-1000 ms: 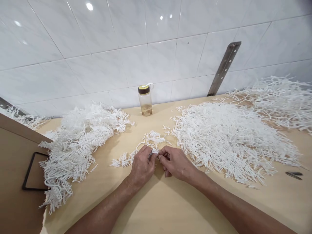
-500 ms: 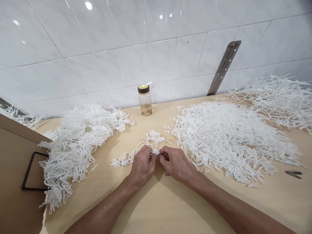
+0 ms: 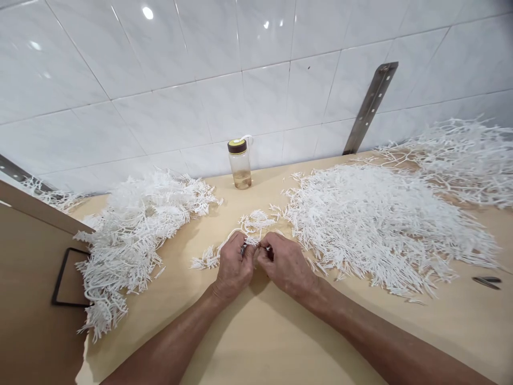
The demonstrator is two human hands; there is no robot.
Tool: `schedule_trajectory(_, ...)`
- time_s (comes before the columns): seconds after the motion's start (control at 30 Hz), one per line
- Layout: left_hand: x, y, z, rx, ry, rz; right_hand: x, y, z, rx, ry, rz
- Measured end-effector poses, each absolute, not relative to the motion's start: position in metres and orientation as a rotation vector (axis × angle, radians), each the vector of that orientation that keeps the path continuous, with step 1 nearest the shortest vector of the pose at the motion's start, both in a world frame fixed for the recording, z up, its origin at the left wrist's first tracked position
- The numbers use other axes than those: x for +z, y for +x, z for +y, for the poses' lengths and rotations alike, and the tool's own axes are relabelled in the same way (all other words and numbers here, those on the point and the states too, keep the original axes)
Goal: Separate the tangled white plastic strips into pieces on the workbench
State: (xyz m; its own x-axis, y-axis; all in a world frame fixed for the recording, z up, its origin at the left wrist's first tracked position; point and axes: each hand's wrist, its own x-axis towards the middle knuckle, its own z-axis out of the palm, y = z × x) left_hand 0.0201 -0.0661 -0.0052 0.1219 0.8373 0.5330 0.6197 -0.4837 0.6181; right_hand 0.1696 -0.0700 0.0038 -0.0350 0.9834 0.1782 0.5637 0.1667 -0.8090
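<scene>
1 bottle (image 3: 240,164) on counter (image 3: 280,342), upright, lid on, part-filled. 2 hands, nr side of bottle: L hand (image 3: 234,266) grip pinched on 1 white tuft (image 3: 252,241); R hand (image 3: 287,263) fingertips drawn in at tuft's edge, can't tell if grip holds any. Tuft itself: nr side of bottle, slightly R. 2 big white piles: L pile (image 3: 140,235) L of bottle, R pile (image 3: 385,230) R of bottle. 1 metal bracket (image 3: 371,108) farther R of bottle, agst wall (image 3: 264,101).
</scene>
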Motion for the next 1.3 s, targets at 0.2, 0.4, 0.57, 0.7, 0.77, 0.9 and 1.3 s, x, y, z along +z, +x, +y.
schedule_trajectory(0.2, -0.001, 0.020, -0.066, 1.235, 1.852, 1.377, 0.006, 0.200, -0.055, 1.220, -1.548, -1.398)
schedule_trajectory(0.4, -0.010, 0.017, -0.058, 1.174, 1.527, 1.326, 0.022, 0.235, -0.046, 0.590, -1.623, -1.597)
schedule_trajectory(0.57, -0.009, 0.016, -0.058, 1.138, 1.468, 1.336, 0.029, 0.265, -0.043, -0.200, -1.696, -1.697)
schedule_trajectory(0.7, -0.008, 0.018, -0.060, 1.174, 1.474, 1.343, 0.038, 0.253, -0.053, -0.212, -1.566, -1.594)
schedule_trajectory(0.77, -0.009, 0.018, -0.060, 1.176, 1.533, 1.357, 0.039, 0.234, -0.061, 0.083, -1.464, -1.633)
schedule_trajectory(0.9, -0.010, 0.019, -0.060, 1.158, 1.747, 1.431, 0.030, 0.200, -0.073, 0.960, -1.395, -1.773)
schedule_trajectory(1.3, -0.004, 0.023, -0.060, 1.140, 1.764, 1.441, 0.016, 0.198, -0.068, 1.410, -1.341, -1.637)
